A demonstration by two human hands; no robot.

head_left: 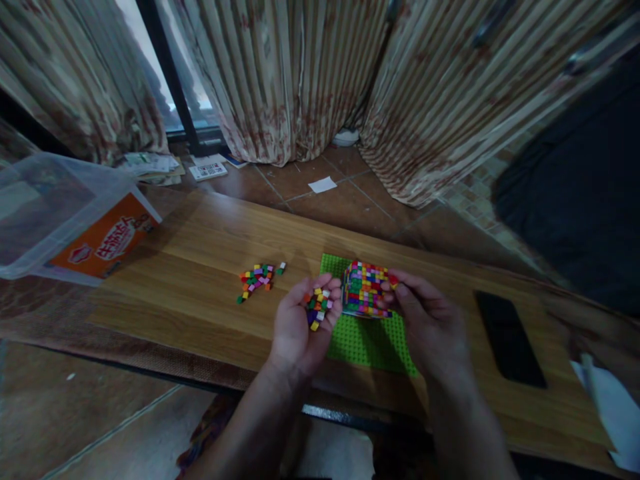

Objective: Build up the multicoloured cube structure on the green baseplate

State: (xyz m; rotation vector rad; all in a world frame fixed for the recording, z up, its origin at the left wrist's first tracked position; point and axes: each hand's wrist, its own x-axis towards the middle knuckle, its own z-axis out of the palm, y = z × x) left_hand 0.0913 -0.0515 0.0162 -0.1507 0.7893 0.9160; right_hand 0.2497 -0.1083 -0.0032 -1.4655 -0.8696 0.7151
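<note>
My left hand (296,327) is cupped palm up, and a heap of small coloured toy bricks (318,305) rests in it. Just to its right stands a block built of many small bricks (366,288) in mixed colours, on a green studded baseplate (363,343). My right hand (433,320) is at the block's right side, with thumb and finger pinched on a small red brick (393,280); a bit of yellow shows beside it. Whether that brick touches the block I cannot tell. Left of my hands, a loose pile of small bricks (257,277) lies on the wooden tabletop (200,293).
A clear plastic box (75,200) with an orange label stands at the table's left end. A black phone (509,339) lies to the right, with white paper (607,413) beyond it. Curtains (280,80) hang behind the table. A dark covered shape (575,180) stands at right.
</note>
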